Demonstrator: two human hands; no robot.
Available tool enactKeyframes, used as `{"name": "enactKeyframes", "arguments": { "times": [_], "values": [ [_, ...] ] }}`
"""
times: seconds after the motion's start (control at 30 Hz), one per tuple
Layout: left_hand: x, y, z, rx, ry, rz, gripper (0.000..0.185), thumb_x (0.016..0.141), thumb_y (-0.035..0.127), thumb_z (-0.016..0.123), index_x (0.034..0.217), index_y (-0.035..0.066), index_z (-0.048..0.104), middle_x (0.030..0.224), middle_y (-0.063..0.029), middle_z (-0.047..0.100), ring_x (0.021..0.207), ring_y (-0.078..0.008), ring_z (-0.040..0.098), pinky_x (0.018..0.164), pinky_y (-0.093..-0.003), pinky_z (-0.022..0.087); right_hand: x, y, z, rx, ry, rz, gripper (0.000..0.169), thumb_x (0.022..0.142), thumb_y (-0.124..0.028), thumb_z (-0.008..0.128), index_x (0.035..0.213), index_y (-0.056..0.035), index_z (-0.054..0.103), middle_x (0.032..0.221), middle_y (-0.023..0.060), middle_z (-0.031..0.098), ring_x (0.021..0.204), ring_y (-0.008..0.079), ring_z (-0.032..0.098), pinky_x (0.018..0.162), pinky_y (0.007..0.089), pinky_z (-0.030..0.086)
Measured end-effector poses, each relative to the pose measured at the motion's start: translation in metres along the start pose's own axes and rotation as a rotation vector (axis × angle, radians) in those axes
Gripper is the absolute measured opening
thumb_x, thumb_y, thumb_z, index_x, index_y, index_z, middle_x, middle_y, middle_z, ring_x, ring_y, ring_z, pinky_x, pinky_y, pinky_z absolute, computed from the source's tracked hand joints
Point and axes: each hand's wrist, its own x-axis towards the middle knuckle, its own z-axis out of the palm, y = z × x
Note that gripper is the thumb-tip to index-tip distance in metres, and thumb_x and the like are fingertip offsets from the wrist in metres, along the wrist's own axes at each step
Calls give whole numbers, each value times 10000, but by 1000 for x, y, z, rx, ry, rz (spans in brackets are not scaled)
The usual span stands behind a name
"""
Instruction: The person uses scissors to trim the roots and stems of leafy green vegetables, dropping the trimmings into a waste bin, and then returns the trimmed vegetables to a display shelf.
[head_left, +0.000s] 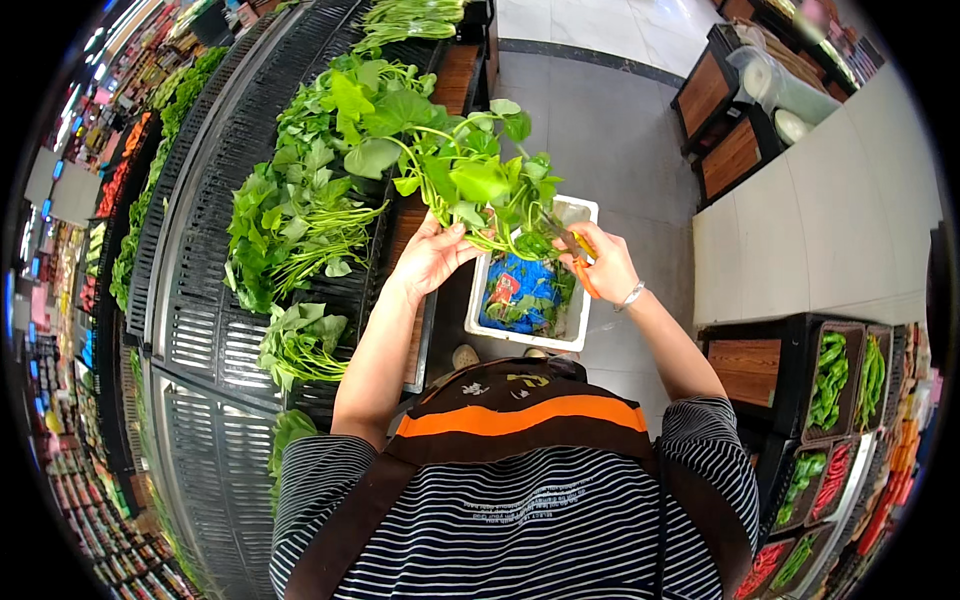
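Observation:
My left hand (433, 257) grips the stems of a bunch of leafy greens (480, 176), heart-shaped in leaf, raised in front of me. In my right hand (609, 262) is a pair of scissors (582, 268) with orange and yellow handles. Their blades reach in among the leaves at the bunch's right side, so their tips are partly hidden. Below both hands, a white foam box (530, 341) stands on the floor. Blue plastic (534, 281), loose leaf trimmings and a red piece bearing writing lie inside it.
On my left, a black slatted display shelf (217, 300) carries more bunches of greens (300, 225). Crates of green peppers (829, 381) and red chillies (830, 480) stand at the right. A pale counter (810, 225) and wood-panelled stands (739, 161) flank the grey tiled floor (626, 135).

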Motion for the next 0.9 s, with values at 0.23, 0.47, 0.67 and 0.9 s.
{"name": "enactKeyframes", "arguments": {
  "times": [0.23, 0.47, 0.67, 0.9],
  "values": [
    [-2, -3, -10, 58, 10, 50, 476, 901, 10, 478, 1336, 123, 321, 1246, -181, 499, 1091, -345, 550, 904, -446, 497, -19, 23, 17, 454, 417, 124, 383, 786, -28, 678, 1116, 5, 486, 959, 88, 662, 870, 144, 636, 778, 275, 512],
    [-19, 8, -49, -3, 53, 155, 270, 841, 19, 582, 1075, 152, 563, 1156, -125, 578, 1070, -355, 556, 909, -473, 481, -65, 31, 31, 649, 303, 327, 406, 834, -96, 659, 1168, 14, 456, 946, 71, 622, 874, 108, 577, 789, 249, 474],
    [-32, 29, -105, -25, -107, 120, 369, 873, 190, 539, 1236, 135, 501, 1223, -125, 545, 1121, -318, 522, 906, -461, 468, -90, 24, 58, 694, 83, 291, 401, 833, -122, 671, 1160, -10, 465, 923, 50, 600, 905, 120, 562, 844, 271, 443],
    [-37, 36, -97, -3, 35, 173, 581, 750, 94, 576, 1305, 144, 414, 1141, -211, 556, 941, -366, 576, 824, -481, 497, -77, 2, 47, 818, 172, 328, 416, 827, -159, 683, 1147, -14, 460, 892, 39, 592, 838, 100, 552, 782, 249, 455]
  ]
}}
